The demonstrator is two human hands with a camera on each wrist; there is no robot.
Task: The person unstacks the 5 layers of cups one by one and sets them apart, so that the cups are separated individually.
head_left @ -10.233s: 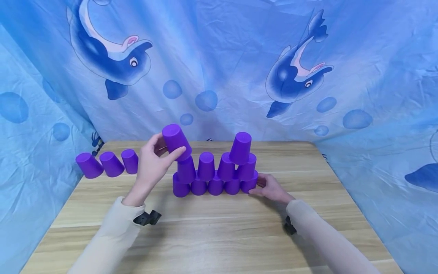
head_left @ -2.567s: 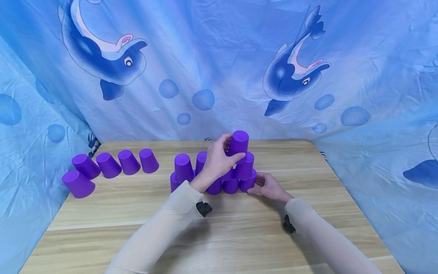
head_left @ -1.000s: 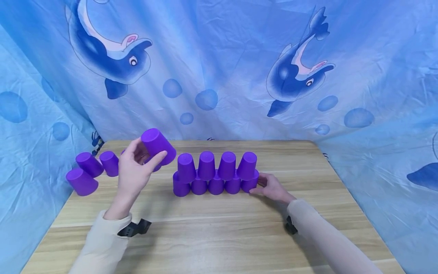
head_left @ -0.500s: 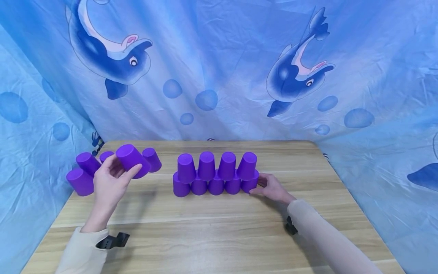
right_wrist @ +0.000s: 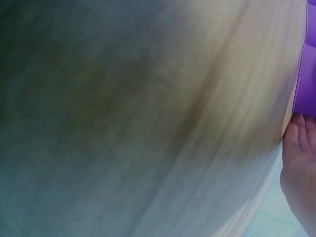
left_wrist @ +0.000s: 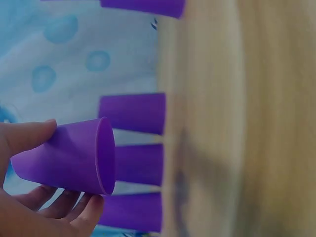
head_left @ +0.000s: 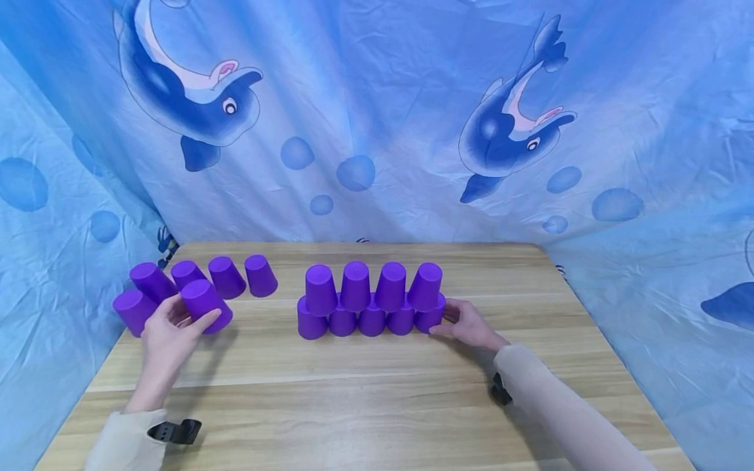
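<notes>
A person's left hand (head_left: 167, 337) pinches a purple cup (head_left: 206, 306) between thumb and fingers, mouth down above the wooden table (head_left: 377, 405), left of the two-tier cup stack (head_left: 371, 314). The right hand (head_left: 468, 325) curls thumb and fingers around the end cup (head_left: 428, 318) at the stack's lower right. Five loose cups (head_left: 226, 278) stand left of the stack, two partly blocked by the left hand and its cup. In the stack, four cups top five, all mouth down, interiors hidden. Behind it hangs a dolphin-print curtain (head_left: 377, 78).
</notes>
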